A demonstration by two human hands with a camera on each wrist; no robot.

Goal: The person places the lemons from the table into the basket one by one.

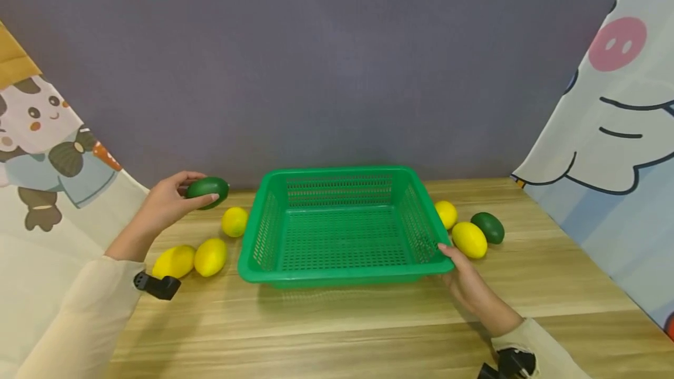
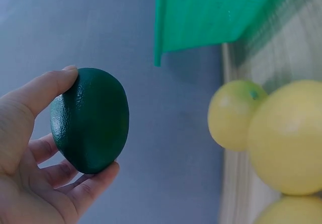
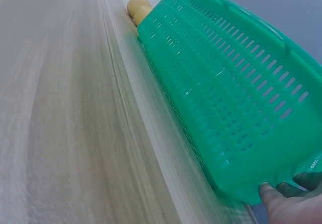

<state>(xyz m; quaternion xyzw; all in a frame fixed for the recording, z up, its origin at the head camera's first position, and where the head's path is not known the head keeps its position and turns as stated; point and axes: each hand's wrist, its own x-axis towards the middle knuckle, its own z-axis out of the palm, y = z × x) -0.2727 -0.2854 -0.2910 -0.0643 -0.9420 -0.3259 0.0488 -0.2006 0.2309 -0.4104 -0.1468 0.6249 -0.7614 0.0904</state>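
Up at the left, my left hand (image 1: 167, 200) holds a dark green oval fruit (image 1: 210, 186) between thumb and fingers, raised above the table. In the left wrist view the fruit (image 2: 93, 121) has a glossy skin, with the thumb on one end and fingertips at the other. A green plastic basket (image 1: 342, 276) with slotted walls stands mid-table, its inside bare. At its front right corner my right hand (image 1: 468, 285) grips the rim, thumb on top and fingers beneath. Several of those fingers are hidden in the head view.
Left of the basket lie three lemons (image 1: 210, 257) on the wooden table (image 1: 316, 338). On its right side are two more lemons (image 1: 470, 240) and a second dark green fruit (image 1: 488, 227). A grey backdrop (image 1: 337, 75) rises behind, with printed curtains (image 1: 621, 151) at the sides.
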